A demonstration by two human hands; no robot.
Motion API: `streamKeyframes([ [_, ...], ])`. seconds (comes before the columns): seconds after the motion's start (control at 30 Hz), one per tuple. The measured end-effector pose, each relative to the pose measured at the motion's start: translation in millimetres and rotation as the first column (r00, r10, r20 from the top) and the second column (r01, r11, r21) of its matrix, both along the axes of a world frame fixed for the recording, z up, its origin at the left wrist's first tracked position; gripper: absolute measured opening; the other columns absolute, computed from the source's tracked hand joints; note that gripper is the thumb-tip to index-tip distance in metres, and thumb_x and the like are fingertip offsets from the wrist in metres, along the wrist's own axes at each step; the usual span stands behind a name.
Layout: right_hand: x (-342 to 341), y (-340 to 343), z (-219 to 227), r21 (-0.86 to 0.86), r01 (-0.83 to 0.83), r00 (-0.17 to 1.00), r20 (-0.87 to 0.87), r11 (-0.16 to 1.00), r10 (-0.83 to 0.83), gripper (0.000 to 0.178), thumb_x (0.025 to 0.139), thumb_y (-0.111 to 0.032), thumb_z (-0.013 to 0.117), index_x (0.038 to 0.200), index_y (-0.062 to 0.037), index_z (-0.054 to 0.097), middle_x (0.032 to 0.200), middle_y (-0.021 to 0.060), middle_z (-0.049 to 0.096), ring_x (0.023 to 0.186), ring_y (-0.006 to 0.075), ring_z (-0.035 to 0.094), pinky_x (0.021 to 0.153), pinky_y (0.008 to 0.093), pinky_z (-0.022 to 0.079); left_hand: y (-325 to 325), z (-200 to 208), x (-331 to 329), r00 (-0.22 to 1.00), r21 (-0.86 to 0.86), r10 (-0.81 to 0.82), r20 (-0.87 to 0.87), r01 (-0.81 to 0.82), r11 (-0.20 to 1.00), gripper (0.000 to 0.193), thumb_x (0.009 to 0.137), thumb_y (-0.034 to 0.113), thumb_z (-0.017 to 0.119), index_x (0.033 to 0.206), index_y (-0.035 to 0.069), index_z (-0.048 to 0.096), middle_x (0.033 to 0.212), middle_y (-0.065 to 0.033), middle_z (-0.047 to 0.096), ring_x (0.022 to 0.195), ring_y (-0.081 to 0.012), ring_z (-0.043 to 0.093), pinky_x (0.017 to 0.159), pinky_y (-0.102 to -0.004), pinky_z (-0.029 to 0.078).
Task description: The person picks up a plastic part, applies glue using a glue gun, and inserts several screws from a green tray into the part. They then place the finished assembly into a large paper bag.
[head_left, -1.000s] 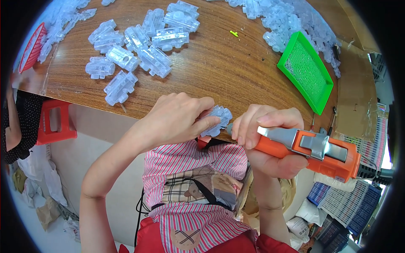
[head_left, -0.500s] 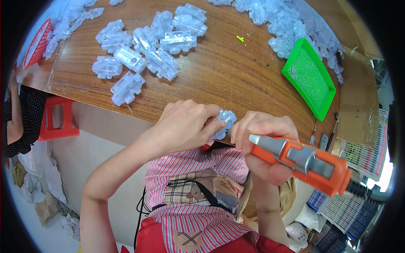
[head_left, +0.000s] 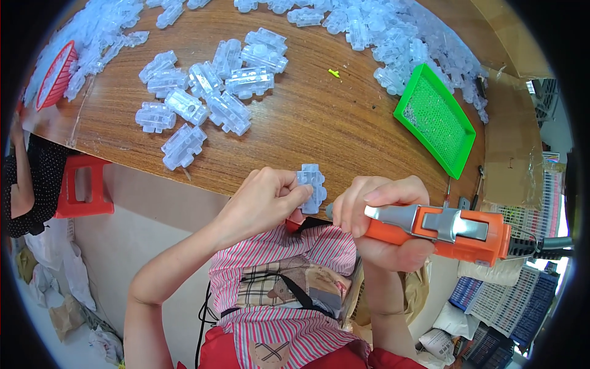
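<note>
Near the table's front edge, my left hand [head_left: 265, 198] pinches a clear plastic block-shaped part [head_left: 312, 189] between thumb and fingers. My right hand [head_left: 388, 215] is wrapped round an orange electric screwdriver [head_left: 452, 230] with a silver lever and a black cable running off to the right. The screwdriver's front end points left toward the held part; its tip is mostly hidden by my fingers, and I cannot tell whether it touches the part. Several similar clear plastic parts [head_left: 230, 112] lie in a loose group on the table beyond my left hand.
A green tray [head_left: 439, 120] with tiny metal pieces stands at the right. Heaps of clear parts [head_left: 393, 46] lie along the back. A small yellow piece [head_left: 334, 73] is on the table [head_left: 313, 114]. At the left are a red basket [head_left: 58, 74], a red stool [head_left: 86, 187] and another person's arm [head_left: 23, 178].
The held part has turned more upright and shifted slightly left, with my left hand lower and farther left. The screwdriver has swung to nearly level. The whole view has shifted a little.
</note>
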State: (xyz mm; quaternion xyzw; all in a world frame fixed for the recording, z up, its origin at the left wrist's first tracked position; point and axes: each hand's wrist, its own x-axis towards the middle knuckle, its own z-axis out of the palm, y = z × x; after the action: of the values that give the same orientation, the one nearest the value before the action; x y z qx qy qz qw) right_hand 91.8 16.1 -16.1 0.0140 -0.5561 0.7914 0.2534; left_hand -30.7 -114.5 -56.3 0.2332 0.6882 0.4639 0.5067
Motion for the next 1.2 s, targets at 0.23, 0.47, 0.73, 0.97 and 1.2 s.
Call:
streamKeyframes([
  [0.23,-4,-2,-12,0.064,-0.052,0.998,-0.015,0.997,0.053,0.038,0.089,-0.035,0.068,0.099,-0.0013,0.054,0.071,0.0073,0.057,0.065,0.0188,0.057,0.059,0.0313,0.047,-1,-5,3,0.997,0.009,0.005,-0.076,-0.004,1.000,0.035,0.094,0.026,0.059,0.071,-0.001,0.063,0.061,-0.0054,0.066,0.050,-0.0028,0.051,0.044,-0.0234,0.037],
  [0.47,-5,-1,-19,0.176,-0.095,0.996,0.020,0.980,0.093,0.065,0.081,-0.063,0.065,0.099,-0.0019,0.055,0.066,0.0097,0.055,0.061,0.0202,0.052,0.055,0.0340,0.044,2,-4,3,0.993,0.014,0.034,-0.111,-0.032,0.999,0.035,0.090,0.022,0.058,0.071,-0.006,0.063,0.058,-0.0136,0.065,0.051,-0.0176,0.064,0.050,-0.0337,0.047],
  [0.73,-14,5,-13,0.321,-0.158,0.984,0.132,0.934,0.121,0.053,0.087,-0.047,0.067,0.101,0.0028,0.054,0.062,0.0086,0.054,0.053,0.0174,0.051,0.047,0.0305,0.042,0,-6,4,0.974,0.070,0.026,-0.224,-0.010,0.997,0.034,0.090,0.023,0.058,0.074,-0.006,0.064,0.061,-0.0149,0.066,0.056,-0.0214,0.067,0.055,-0.0355,0.050],
  [0.97,-38,36,7,0.047,0.103,0.994,-0.028,0.994,-0.102,0.046,0.083,-0.027,0.069,0.115,-0.0013,0.048,0.069,0.0015,0.056,0.059,0.0079,0.054,0.052,0.0230,0.044,1,10,5,0.975,0.024,-0.101,-0.199,0.108,0.994,0.030,0.097,0.024,0.053,0.086,-0.003,0.062,0.070,-0.0114,0.069,0.066,-0.0171,0.068,0.061,-0.0326,0.051],
  [1.2,-5,50,14,0.584,0.443,0.795,0.095,0.681,-0.599,0.075,0.086,-0.049,0.064,0.134,0.0028,0.037,0.120,0.0263,0.047,0.114,0.0400,0.044,0.103,0.0473,0.033,24,14,24,0.907,0.270,-0.087,-0.411,0.212,0.939,0.018,0.098,0.012,0.051,0.087,-0.001,0.056,0.070,-0.0090,0.063,0.064,-0.0139,0.060,0.060,-0.0305,0.048],
])
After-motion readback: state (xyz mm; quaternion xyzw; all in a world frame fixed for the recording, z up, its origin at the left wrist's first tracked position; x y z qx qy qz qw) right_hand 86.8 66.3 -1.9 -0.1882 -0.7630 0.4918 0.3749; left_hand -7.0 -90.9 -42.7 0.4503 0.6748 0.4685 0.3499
